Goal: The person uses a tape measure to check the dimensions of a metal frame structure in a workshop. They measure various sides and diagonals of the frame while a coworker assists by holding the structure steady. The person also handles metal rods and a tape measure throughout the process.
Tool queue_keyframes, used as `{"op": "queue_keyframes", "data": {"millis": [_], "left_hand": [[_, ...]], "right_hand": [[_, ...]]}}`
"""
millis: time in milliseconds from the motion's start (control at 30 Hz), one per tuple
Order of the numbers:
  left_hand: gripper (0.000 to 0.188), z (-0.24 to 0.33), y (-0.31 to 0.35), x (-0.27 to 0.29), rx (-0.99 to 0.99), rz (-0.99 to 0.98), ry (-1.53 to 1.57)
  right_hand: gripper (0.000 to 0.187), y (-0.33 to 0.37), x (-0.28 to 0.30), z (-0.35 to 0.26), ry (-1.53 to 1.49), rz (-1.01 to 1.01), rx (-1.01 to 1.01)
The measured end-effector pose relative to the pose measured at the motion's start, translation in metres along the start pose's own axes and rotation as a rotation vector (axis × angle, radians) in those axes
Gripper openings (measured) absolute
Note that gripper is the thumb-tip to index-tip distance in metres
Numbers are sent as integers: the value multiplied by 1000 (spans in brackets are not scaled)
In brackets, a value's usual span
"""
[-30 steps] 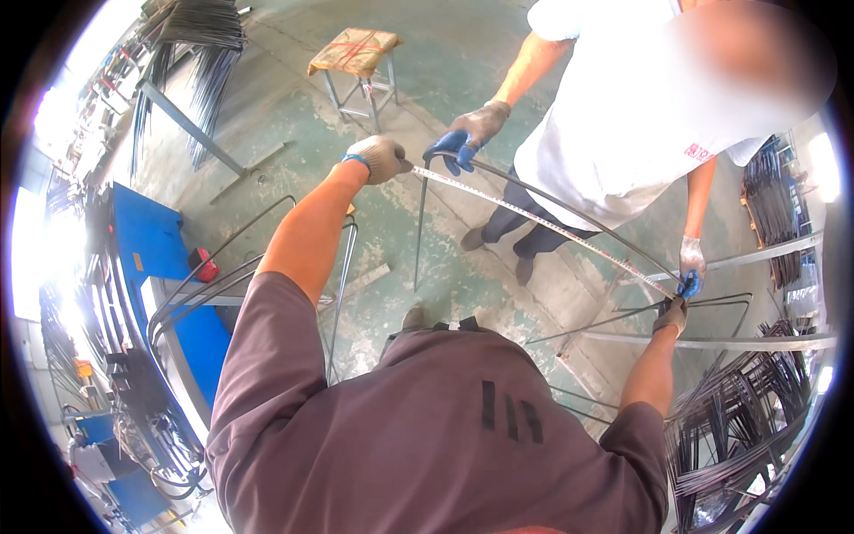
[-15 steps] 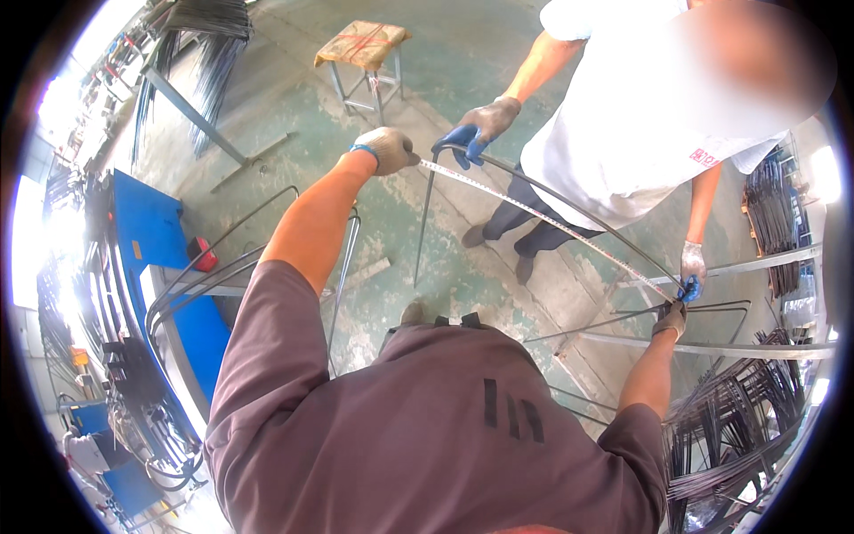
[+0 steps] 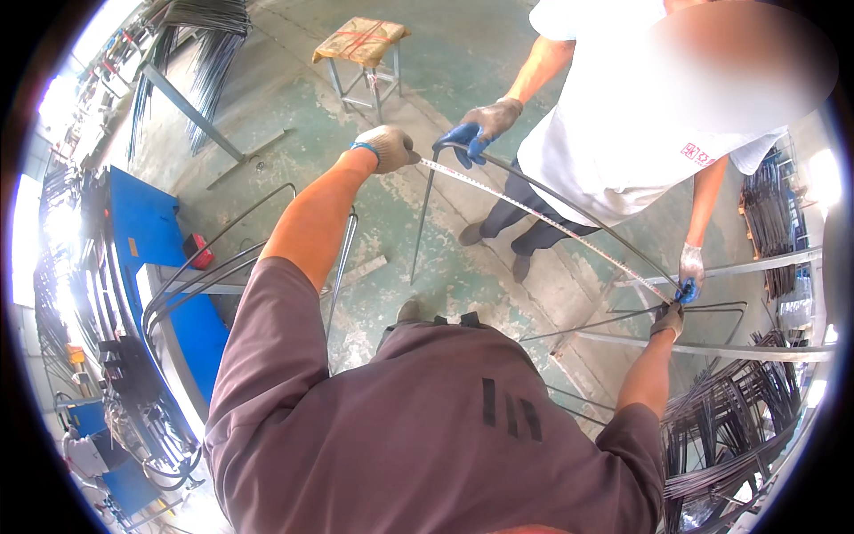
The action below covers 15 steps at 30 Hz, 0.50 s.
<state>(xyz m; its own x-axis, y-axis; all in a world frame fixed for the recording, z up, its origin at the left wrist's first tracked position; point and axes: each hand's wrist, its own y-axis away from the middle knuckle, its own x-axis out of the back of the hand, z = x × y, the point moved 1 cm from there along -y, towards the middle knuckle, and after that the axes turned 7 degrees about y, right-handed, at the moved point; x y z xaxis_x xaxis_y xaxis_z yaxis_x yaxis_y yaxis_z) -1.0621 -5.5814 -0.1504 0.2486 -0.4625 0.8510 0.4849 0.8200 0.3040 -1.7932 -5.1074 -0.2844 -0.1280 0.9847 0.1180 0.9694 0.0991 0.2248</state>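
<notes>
My left hand point(image 3: 385, 147), in a grey glove with a blue cuff, is stretched out ahead and closed on one end of a thin measuring tape point(image 3: 534, 214). The tape runs diagonally down to my right hand point(image 3: 666, 319), also gloved, which grips its other end. Just beyond the tape lies a long bent steel rod point(image 3: 569, 206) with one leg hanging toward the floor. A co-worker in a white shirt holds that rod with a gloved hand point(image 3: 480, 127) close to my left hand and another gloved hand point(image 3: 689, 271) just above my right.
A metal stool with a padded top point(image 3: 360, 40) stands on the green concrete floor ahead. A blue bending machine point(image 3: 142, 240) with curved rods is at my left. Bundles of dark bent rods point(image 3: 738, 427) and steel rails fill the right side.
My left hand has crept slightly forward and to the right along the rod. Both hands keep their grip, and the co-worker's hands stay where they were.
</notes>
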Motion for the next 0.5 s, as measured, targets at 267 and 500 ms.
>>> {"op": "queue_keyframes", "data": {"millis": [267, 500], "left_hand": [[45, -4, -6, -2, -23, -10, -9], [45, -3, -4, -3, -6, -42, 38]], "right_hand": [[21, -1, 7, -7, 93, -37, -35], [23, 4, 12, -13, 61, -23, -29]]}}
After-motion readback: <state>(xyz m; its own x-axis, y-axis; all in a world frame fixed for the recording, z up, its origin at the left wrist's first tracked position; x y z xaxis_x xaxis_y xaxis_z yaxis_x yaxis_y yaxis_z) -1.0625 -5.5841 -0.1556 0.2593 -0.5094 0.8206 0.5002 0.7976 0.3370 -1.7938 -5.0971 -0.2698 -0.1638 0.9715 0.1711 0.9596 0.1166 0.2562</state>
